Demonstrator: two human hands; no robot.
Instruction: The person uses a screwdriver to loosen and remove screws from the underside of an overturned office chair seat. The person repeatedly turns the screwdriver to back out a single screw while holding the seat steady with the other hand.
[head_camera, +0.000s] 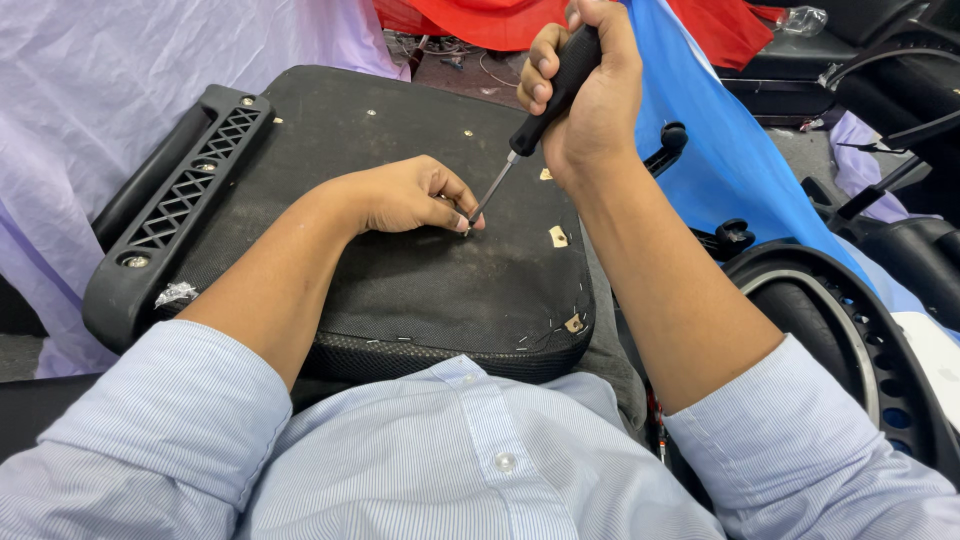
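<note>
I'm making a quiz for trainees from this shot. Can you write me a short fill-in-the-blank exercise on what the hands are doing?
1. The right hand grips a ____ by its black handle.
2. The left hand pinches at the tool's tip on the black ____ of the upturned seat cushion.
3. A black plastic armrest lies along the cushion's ____ edge.

Missing words: screwdriver; underside; left

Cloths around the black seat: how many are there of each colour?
Purple cloth: 1
Red cloth: 1
Blue cloth: 1
Total: 3
The right hand grips a screwdriver; the left hand steadies its tip on the black seat.
</note>
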